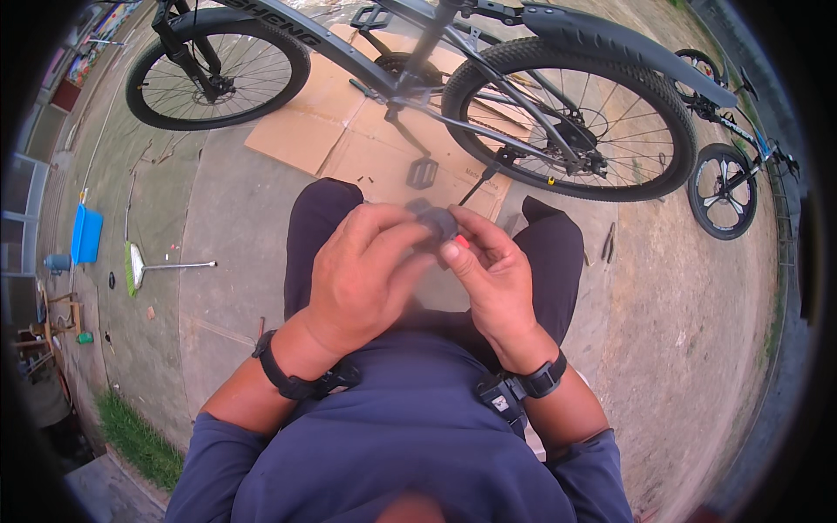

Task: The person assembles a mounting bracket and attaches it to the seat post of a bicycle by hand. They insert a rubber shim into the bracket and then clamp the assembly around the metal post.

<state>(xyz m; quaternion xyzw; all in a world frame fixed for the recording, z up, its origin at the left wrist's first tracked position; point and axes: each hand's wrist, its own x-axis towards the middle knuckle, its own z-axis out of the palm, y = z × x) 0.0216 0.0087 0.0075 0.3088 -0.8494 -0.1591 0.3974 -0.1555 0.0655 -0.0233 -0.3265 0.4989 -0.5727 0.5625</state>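
Note:
In front of my lap both hands meet at a small dark part (pixel 433 222), rounded and smeared by motion, so its kind cannot be made out. My right hand (pixel 504 283) pinches it between thumb and fingers. A bright red bit (pixel 461 242) shows beside that thumb. My left hand (pixel 366 266) has its fingers bent around the part's other side, and they are blurred too. Just beyond my hands stands a grey bicycle (pixel 349 57) with black tyres. Its black kickstand (pixel 479 183) slants down close to my right fingertips. A black pedal (pixel 422 173) hangs beyond my left hand.
Flattened cardboard (pixel 296 139) lies under the bicycle. Pliers (pixel 609 243) rest on the concrete at right. A green-headed broom (pixel 135 268) and a blue bin (pixel 86 234) are at left. Another bicycle (pixel 724 190) stands at far right.

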